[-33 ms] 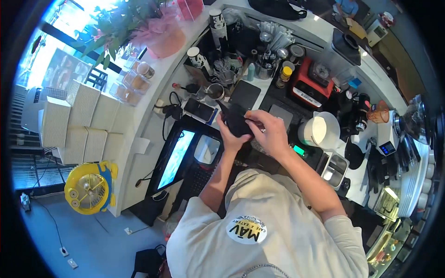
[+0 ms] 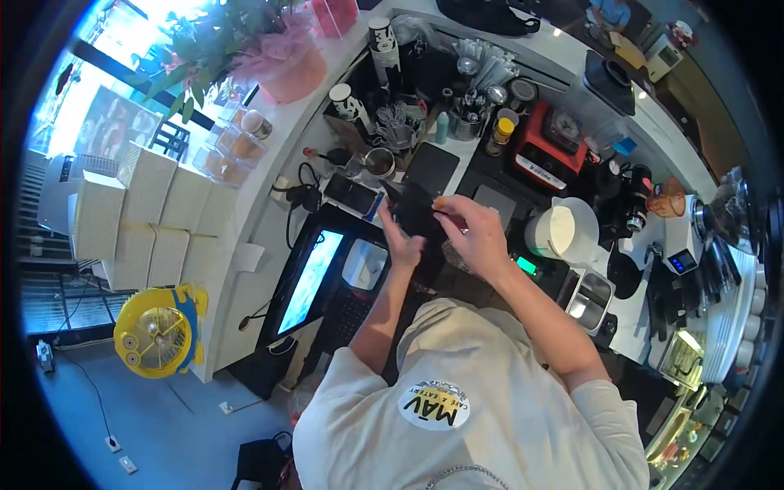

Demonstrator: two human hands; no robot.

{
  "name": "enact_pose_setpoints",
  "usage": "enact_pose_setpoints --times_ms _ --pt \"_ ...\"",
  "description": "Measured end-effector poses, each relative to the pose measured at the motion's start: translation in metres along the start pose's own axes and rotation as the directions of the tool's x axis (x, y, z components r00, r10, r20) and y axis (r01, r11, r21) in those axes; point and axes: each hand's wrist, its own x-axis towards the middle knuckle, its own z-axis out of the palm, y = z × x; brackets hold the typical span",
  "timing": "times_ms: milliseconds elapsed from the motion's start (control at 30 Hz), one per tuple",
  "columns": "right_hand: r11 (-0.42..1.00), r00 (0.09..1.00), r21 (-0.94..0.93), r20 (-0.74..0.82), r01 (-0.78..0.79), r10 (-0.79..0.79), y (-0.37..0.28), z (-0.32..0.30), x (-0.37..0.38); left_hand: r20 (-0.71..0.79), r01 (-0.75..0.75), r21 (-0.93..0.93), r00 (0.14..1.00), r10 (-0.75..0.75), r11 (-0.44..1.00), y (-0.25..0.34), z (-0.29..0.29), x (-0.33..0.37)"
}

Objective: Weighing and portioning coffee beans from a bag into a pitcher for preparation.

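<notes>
In front of my chest is a soft-looking black pouch or bag (image 2: 411, 206) with a pointed corner at its upper left; its exact kind is hard to make out. My right hand (image 2: 476, 233) pinches its right edge between thumb and fingers. Along its lower left side rests my left hand (image 2: 398, 237), fingers stretched out and thumb apart from the pouch, some of the fingers partly hidden. A dark flat scale or tablet (image 2: 433, 169) lies just beyond the pouch. Left of it is a phone-like black device (image 2: 351, 194).
A lit monitor (image 2: 311, 282) and a keyboard (image 2: 351, 318) stand left of me. To the right are a white tub of pale powder (image 2: 561, 229), a red blender base (image 2: 549, 151) and a steel container (image 2: 590, 300). Utensil holders (image 2: 468, 126) line the back.
My left thumb has come off the front of the pouch and the left fingers have straightened. The right hand keeps its pinch in almost the same place.
</notes>
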Motion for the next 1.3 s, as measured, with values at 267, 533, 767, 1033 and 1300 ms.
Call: enact_pose_setpoints --times_ms 267,533,767,1033,1300 --pt "0.999 0.999 0.008 0.0 -0.039 0.039 0.028 -0.006 -0.018 -0.01 0.229 0.383 0.97 -0.244 0.895 0.026 -0.042 0.033" --pt "0.997 1.0 -0.075 -0.007 -0.005 0.004 0.023 -0.012 0.003 0.043 -0.052 0.441 0.998 0.036 0.896 0.051 -0.042 0.06" --pt "0.993 0.995 -0.115 0.102 -0.013 0.025 0.023 -0.005 0.007 0.121 0.282 0.163 0.945 -0.303 0.945 0.029 -0.072 0.053" --pt "0.894 0.944 -0.421 0.33 0.152 -0.006 0.005 0.019 0.033 0.527 -0.064 0.472 0.82 -0.224 0.879 0.076 -0.083 0.106" --pt "0.848 0.941 -0.471 0.328 0.241 -0.086 0.012 0.041 0.039 0.577 -0.157 0.605 0.761 -0.295 0.78 0.111 -0.076 0.119"
